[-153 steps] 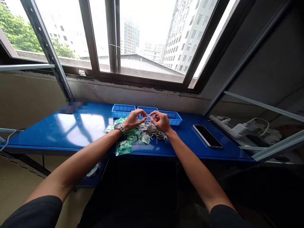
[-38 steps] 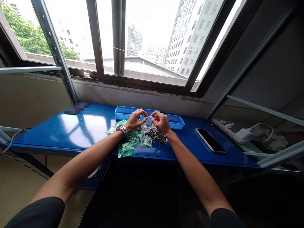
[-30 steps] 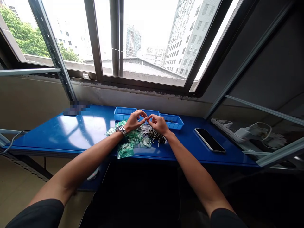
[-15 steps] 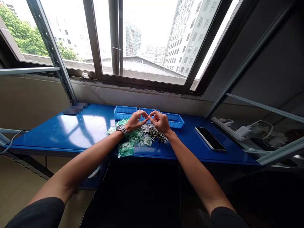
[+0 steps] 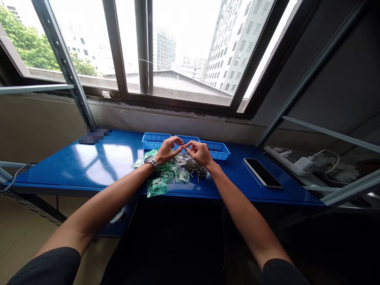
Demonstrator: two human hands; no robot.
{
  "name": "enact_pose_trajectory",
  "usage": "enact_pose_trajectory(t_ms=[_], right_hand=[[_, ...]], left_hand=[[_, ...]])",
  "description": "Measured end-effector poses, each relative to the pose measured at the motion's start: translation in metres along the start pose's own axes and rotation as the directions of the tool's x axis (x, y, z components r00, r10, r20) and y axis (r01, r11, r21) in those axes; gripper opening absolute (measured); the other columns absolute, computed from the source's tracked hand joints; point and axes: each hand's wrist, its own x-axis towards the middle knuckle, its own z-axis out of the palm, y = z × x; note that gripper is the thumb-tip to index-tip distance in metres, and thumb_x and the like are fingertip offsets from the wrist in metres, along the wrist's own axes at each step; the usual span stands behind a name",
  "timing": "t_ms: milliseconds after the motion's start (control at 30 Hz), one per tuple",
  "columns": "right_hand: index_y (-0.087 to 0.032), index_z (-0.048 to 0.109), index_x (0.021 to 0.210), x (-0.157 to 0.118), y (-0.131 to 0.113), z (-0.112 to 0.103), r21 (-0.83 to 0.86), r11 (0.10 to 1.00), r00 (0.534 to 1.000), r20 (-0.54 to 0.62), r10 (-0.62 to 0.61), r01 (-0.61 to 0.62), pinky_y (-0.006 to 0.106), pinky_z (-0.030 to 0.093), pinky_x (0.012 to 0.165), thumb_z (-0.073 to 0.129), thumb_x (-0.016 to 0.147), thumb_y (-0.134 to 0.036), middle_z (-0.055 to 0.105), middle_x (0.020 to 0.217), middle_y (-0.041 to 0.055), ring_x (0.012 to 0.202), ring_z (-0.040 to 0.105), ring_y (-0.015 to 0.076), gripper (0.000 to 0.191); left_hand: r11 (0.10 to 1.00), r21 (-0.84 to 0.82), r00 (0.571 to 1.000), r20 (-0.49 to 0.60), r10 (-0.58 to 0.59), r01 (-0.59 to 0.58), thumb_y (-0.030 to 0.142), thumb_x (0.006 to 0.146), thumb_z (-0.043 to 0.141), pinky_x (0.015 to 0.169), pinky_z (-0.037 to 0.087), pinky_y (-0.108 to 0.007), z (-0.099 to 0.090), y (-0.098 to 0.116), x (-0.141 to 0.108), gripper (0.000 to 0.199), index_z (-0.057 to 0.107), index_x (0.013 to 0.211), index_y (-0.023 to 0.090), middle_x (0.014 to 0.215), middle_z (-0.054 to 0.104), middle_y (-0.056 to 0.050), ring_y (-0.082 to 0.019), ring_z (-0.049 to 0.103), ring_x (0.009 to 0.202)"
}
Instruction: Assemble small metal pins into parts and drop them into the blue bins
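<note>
My left hand (image 5: pixel 169 150), with a metal-banded watch (image 5: pixel 151 161) on its wrist, is closed in a pinch above the table. Its fingertips meet those of my right hand (image 5: pixel 200 152), which is pinched too. Whatever lies between the fingertips is too small to make out. Beneath and left of the hands spread several green-and-clear plastic packets (image 5: pixel 157 187). A loose pile of dark and brassy screws (image 5: pixel 197 169) lies under my right hand. Just behind the hands are blue plastic bins (image 5: pixel 156 138), and the right one (image 5: pixel 219 152) has small dark pieces in it.
The blue table (image 5: pixel 97 166) runs along the wall under a window. A phone (image 5: pixel 263 173) lies at the right, and beyond it a power strip (image 5: pixel 285 160) with a white charger. Metal shelf posts (image 5: pixel 67 63) rise at both sides. A blurred dark item (image 5: pixel 94 135) sits far left.
Both hands stay pinched together over the packets and screws. Only a slight shift of the fingers shows; the things on the table have not moved.
</note>
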Motion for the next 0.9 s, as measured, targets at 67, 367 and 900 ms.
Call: enact_pose_trajectory(t_ms=[67, 367, 900], right_hand=[[-0.018, 0.07, 0.087, 0.0, -0.002, -0.001, -0.006, 1.0, 0.998, -0.057, -0.003, 0.003, 0.027, 0.035, 0.056, 0.067, 0.092, -0.04, 0.044, 0.055, -0.0058, 0.05, 0.037, 0.0108, 0.022], [-0.019, 0.067, 0.088, -0.003, -0.011, 0.0, 0.028, 0.999, 0.997, -0.08, -0.017, 0.02, 0.026, 0.036, 0.055, 0.067, 0.091, -0.042, 0.043, 0.056, -0.0057, 0.051, 0.039, 0.0116, 0.023], [-0.018, 0.071, 0.089, 0.0, 0.002, 0.002, 0.034, 0.999, 0.998, 0.053, 0.021, -0.023, 0.026, 0.033, 0.054, 0.066, 0.093, -0.048, 0.044, 0.055, -0.0055, 0.05, 0.038, 0.0106, 0.03]], left_hand=[[1.0, -0.001, 1.0, -0.002, -0.007, 0.007, 0.033, 0.093, 0.069, 0.07, 0.048, -0.031, 0.0, 0.0, 0.0, 0.015, 0.07, 0.094, 0.018, 0.09, 0.072, -0.006, -0.017, 0.06, 0.081], [0.998, 0.032, 0.994, 0.094, 0.048, -0.052, 0.035, 0.093, 0.069, 0.068, 0.047, -0.031, 0.002, 0.002, -0.001, 0.017, 0.069, 0.088, 0.018, 0.085, 0.07, -0.004, -0.017, 0.057, 0.077], [0.999, -0.035, 1.0, -0.018, 0.014, -0.014, 0.035, 0.093, 0.07, 0.07, 0.049, -0.031, 0.002, 0.002, 0.0, 0.017, 0.07, 0.093, 0.018, 0.089, 0.072, -0.006, -0.017, 0.062, 0.081]])
